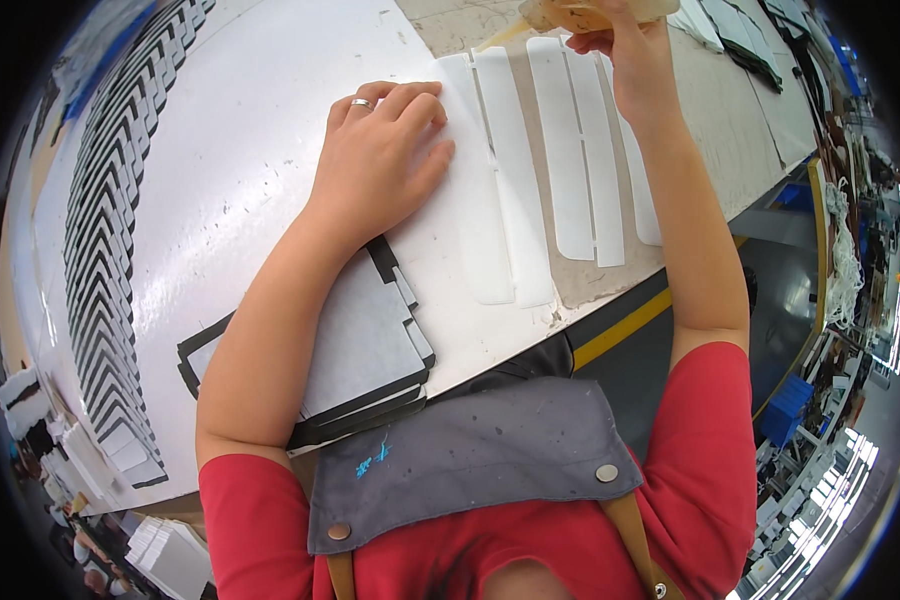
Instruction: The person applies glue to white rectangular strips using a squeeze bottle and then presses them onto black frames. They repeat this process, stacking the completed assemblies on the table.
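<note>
The right hand (634, 58) gripped an amber container (560, 14) at top right-of-centre; the left hand (382, 145), loosely curled, seemed empty at white strips (567, 170), upper centre. Black-edged pieces (100, 270) lining the far left looked finished; the strips, unfinished.

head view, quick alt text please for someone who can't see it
A person's right hand holds an amber container near the far ends of white strips on a worktable; the left hand rests beside them. Black-edged panels lie under the left forearm. Overlapping black-and-white pieces line the left.
</note>
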Available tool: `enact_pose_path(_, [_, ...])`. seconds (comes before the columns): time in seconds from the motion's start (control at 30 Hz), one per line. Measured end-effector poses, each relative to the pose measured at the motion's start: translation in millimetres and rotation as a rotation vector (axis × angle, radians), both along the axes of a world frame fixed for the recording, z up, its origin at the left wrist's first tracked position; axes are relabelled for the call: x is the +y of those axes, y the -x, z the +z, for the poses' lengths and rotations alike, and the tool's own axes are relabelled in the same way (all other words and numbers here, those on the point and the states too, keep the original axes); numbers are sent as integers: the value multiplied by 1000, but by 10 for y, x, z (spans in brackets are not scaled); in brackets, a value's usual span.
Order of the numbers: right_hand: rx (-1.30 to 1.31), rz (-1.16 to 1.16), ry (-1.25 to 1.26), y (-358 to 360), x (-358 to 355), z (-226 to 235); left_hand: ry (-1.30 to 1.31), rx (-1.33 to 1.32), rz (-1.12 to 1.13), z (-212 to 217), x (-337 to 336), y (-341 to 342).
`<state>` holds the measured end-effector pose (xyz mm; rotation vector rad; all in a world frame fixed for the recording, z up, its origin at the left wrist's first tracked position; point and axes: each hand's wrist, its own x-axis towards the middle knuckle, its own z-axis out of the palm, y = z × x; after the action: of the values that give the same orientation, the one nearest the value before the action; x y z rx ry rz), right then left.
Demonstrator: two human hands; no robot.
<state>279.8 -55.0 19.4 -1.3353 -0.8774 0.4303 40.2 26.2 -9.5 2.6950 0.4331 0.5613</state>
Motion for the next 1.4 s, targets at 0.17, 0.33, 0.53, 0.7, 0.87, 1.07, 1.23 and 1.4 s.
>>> enact_pose_path(0.17, [-60, -39, 37, -47, 71, -63, 17, -2, -11, 2, 2, -5])
enact_pose_path(0.33, [-1, 14, 81, -56, -111, -109, -14, -1, -3, -6, -2, 2])
enact_pose_path(0.53, [39, 27, 248, 87, -622, -149, -54, -31, 1, -10, -6, -18])
enact_pose_path(0.7, [161, 126, 281, 490, -1026, -19, -48, 15, 11, -17, -11, -4])
enact_pose_path(0.87, [136, 232, 158, 721, -1389, -11, -120, -43, -3, -62, 8, -19])
enact_pose_path(1.07, [-407, 407, 82, 711, -1505, 83, -132, -50, -3, -111, 24, -14])
enact_pose_path(1.23, [-233, 435, 310, 660, -1656, 158, -109, -34, -4, -89, 11, -15])
enact_pose_path(1.4, [-133, 335, 187, 535, -1598, 201, -120, -33, 1, -75, 12, -5])
